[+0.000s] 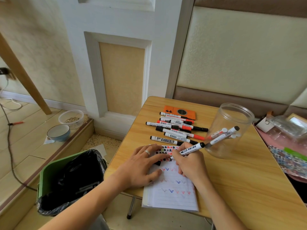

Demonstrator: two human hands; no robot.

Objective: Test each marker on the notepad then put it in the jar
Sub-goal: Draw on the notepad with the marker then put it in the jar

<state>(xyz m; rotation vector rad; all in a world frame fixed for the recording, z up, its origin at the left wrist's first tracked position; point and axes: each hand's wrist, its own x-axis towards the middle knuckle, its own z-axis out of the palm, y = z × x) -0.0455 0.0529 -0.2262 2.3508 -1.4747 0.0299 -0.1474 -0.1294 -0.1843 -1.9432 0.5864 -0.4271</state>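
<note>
My left hand (144,165) presses the notepad (172,193) flat near the bench's front edge; my right hand (189,165) pinches the marker (191,149) — light, short strokes.

- A wood-grain worktop (232,180) stands on a thin metal leg (131,207).
- Behind the worktop's far edge is a padded cream wall panel (240,55) with brown trim.
- Left of that panel rises a white column (116,22) with an inset tan panel (122,77).
- The floor (25,146) is pale wood planks with a raised step.
- A slanted wooden leg (21,73) crosses the textured cream wall (41,39) at the left.
- Even daylight fills the room.
</note>
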